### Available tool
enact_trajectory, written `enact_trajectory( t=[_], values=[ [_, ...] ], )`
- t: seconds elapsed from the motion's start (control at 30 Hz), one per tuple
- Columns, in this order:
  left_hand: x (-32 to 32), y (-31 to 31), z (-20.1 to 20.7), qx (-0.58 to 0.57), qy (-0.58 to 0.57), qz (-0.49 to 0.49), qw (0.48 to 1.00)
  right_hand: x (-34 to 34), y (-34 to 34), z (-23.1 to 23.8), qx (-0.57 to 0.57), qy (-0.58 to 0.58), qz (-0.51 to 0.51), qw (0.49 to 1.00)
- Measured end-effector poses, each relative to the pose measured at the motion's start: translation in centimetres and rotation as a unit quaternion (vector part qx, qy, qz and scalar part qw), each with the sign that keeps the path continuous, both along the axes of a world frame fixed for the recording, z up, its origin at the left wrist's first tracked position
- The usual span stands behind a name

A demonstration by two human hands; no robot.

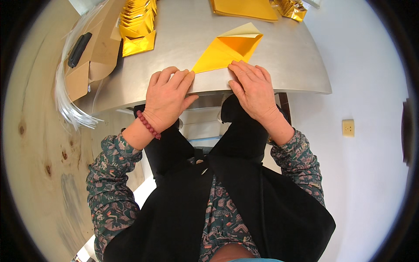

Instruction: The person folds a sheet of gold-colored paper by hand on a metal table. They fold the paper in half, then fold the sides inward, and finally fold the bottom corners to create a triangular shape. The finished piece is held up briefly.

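A folded sheet of golden-yellow paper [222, 51] lies on the metal table, its pale inner side showing at a raised far flap. My left hand [168, 96] rests at the table's near edge, index fingertip at the paper's left corner. Its fingers are slightly bent and the thumb stands apart. My right hand [255, 89] has its fingertips laid on the near fold, fingers stretched out and thumb spread away. Neither hand closes around the paper; the undersides of the fingertips are hidden.
A row of folded gold foil pieces [139, 26] lies at the far left. At the far right are a stack of gold sheets [246, 9] and more folded pieces [292, 9]. Beside the table's left edge are an open cardboard box [98, 43] and a bundle of clear plastic strips [63, 94].
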State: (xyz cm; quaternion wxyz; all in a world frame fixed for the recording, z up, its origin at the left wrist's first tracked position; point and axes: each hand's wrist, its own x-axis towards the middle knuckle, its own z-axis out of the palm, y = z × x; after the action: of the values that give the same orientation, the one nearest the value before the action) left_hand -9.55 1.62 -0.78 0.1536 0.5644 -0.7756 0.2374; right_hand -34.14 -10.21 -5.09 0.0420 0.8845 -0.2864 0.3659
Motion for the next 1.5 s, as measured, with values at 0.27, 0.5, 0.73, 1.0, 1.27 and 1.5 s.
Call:
enact_trajectory(
  t=[0.27, 0.5, 0.73, 1.0, 1.27, 1.5],
  values=[
    [0.5, 0.3, -1.0, 0.019, 0.084, 0.003, 0.996, -0.1, -1.3, 1.1, 0.088, -0.049, 0.044, 0.994],
    [0.0, 0.5, -0.6, 0.039, 0.083, 0.021, 0.996, 0.4, -3.3, 1.4, 0.165, -0.141, 0.120, 0.969],
    [-3.0, -0.1, 0.9, -0.020, 0.122, -0.039, 0.992, 0.9, -3.5, 0.8, 0.148, -0.099, 0.099, 0.979],
    [-2.8, -2.6, -1.6, 0.067, 0.108, -0.051, 0.991, -1.5, -2.1, 1.2, 0.162, -0.267, 0.108, 0.944],
    [-0.9, -0.5, -2.7, 0.076, 0.117, -0.093, 0.986, -3.6, -7.7, 1.3, 0.143, -0.197, 0.017, 0.970],
    [-0.1, -0.6, -2.5, 0.085, 0.120, -0.092, 0.985, -3.7, -3.5, -0.9, 0.139, -0.004, 0.157, 0.978]
  ],
)
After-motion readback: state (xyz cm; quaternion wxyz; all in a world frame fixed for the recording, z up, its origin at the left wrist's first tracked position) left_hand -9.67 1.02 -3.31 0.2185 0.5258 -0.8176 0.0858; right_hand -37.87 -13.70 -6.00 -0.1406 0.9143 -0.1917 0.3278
